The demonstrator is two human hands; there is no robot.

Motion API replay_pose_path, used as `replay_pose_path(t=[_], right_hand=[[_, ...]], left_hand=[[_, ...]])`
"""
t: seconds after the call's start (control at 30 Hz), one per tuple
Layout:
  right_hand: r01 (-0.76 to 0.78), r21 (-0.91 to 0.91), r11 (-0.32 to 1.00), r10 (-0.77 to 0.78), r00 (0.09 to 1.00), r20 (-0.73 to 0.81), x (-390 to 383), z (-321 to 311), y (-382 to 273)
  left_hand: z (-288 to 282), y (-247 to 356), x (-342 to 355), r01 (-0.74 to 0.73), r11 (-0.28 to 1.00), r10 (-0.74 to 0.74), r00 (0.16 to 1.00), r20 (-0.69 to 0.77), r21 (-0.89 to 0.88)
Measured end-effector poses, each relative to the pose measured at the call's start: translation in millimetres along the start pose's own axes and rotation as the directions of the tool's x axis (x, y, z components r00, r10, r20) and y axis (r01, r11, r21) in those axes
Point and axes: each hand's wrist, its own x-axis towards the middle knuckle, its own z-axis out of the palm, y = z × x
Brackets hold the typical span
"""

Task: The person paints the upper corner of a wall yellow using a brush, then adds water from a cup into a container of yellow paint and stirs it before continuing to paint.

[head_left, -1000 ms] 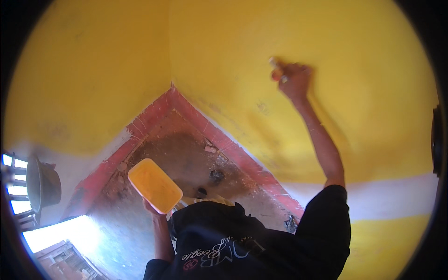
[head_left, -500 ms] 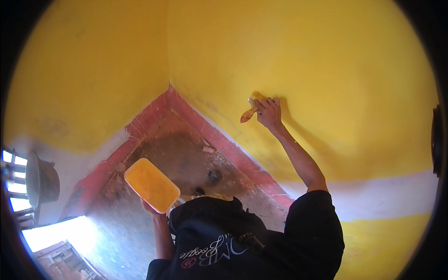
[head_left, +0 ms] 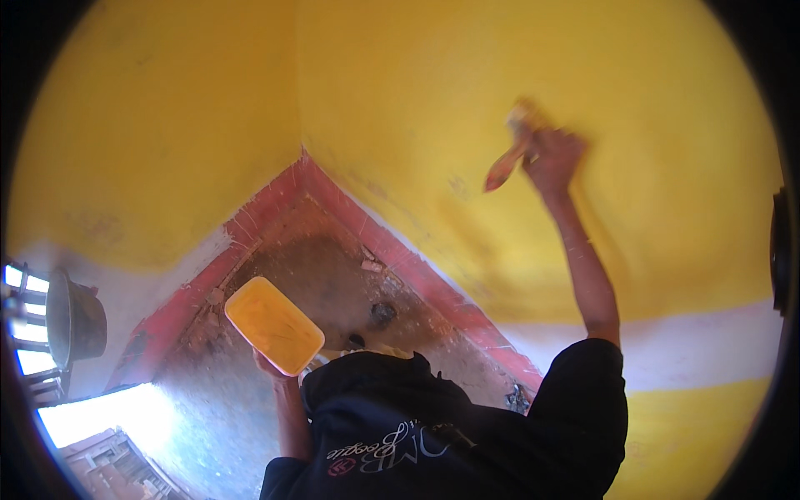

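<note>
In my right hand is a paintbrush, blurred by motion, its reddish handle tip pointing down and left and its bristle end up at the yellow wall. My fingers are closed round it. Lower left, my left hand grips the near edge of a shallow rectangular tub from below. Yellow-orange paint fills the tub up near its pale rim. Most of the left hand's fingers are hidden beneath the tub.
Two yellow walls meet at a corner above a red-painted skirting band. Rubble bits and a dark lump lie on the dirty floor. A grey bucket is by the barred window at far left. A white strip crosses the right wall.
My right hand has swept up and to the right along the wall with the paintbrush. The tub in my left hand has barely shifted.
</note>
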Motion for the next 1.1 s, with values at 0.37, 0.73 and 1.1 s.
replay_pose_path(t=[0.37, 0.73, 1.1], right_hand=[[-0.09, 0.158, 0.983, 0.064, 0.985, 0.158, 28, 12, -7], [0.102, 0.162, 0.981, -0.11, 0.993, 0.04, 1, 72, -58], [-0.05, 0.362, 0.931, -0.085, 0.935, 0.346, -67, 167, -145]], left_hand=[[12, 14, -5, 0.031, 0.998, -0.031, 0.999, -0.011, -0.061], [14, 34, 43, 0.0, 1.0, 0.0, 1.0, -0.017, -0.01], [8, 54, 59, 0.043, 0.998, -0.042, 0.998, -0.051, 0.036]])
